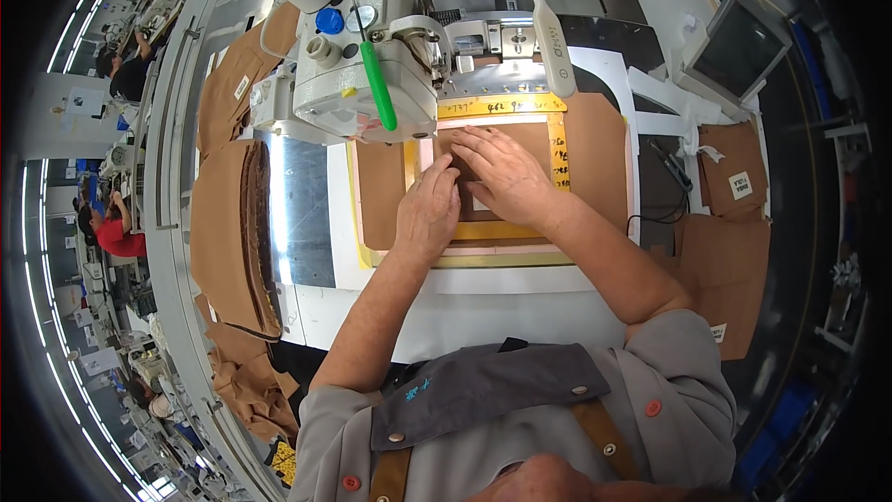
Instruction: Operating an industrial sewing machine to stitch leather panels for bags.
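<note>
Over brown fabric point(596, 163), one yellow frame point(559, 156): right hand point(506, 173) spread flat; left hand point(428, 212), grip unclear.

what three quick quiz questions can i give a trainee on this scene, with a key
1. Where does the monitor stand?
a) to the person's left
b) to the person's right
c) behind the person
2. True or false: the left hand and right hand are spread wide apart.
3. Fill in: the flat frame that both hands reach into is coloured ____.

Key: 1 b; 2 false; 3 yellow.
</note>
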Demonstrator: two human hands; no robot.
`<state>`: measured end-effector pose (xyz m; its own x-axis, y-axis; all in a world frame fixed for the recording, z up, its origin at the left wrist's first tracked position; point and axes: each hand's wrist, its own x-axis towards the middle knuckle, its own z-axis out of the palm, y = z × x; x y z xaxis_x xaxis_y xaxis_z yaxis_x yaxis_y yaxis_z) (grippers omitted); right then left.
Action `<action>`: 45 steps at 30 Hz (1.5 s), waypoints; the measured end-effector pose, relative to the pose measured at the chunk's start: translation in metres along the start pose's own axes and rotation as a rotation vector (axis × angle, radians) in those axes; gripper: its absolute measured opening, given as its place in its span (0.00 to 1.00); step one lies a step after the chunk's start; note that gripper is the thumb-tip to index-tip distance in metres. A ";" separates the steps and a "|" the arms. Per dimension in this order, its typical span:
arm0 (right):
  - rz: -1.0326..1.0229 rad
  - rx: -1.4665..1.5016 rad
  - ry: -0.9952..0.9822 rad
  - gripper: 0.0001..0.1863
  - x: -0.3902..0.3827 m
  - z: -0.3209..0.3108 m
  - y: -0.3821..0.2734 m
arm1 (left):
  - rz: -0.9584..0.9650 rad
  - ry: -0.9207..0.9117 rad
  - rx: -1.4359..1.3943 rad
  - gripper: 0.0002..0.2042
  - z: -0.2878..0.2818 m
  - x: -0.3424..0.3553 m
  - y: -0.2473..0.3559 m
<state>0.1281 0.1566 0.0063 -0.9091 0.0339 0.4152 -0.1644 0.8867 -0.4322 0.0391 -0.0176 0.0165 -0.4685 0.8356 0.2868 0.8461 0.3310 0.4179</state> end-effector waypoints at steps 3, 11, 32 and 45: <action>0.168 0.057 -0.034 0.27 -0.023 -0.018 0.009 | -0.021 -0.004 -0.027 0.17 0.012 0.008 -0.004; 0.275 -0.282 0.015 0.30 -0.043 -0.024 0.006 | 0.047 -0.072 0.032 0.25 0.023 0.021 -0.011; 0.094 -0.284 0.045 0.17 0.008 -0.011 0.039 | 0.016 -0.153 0.371 0.34 0.012 0.025 -0.014; 0.040 -0.437 0.021 0.26 0.005 0.014 0.001 | 0.046 -0.180 0.373 0.30 0.011 0.022 -0.022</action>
<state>0.1178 0.1516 -0.0031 -0.9027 0.0770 0.4232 0.0521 0.9962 -0.0702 0.0130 -0.0012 0.0042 -0.4043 0.9055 0.1291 0.9146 0.4001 0.0577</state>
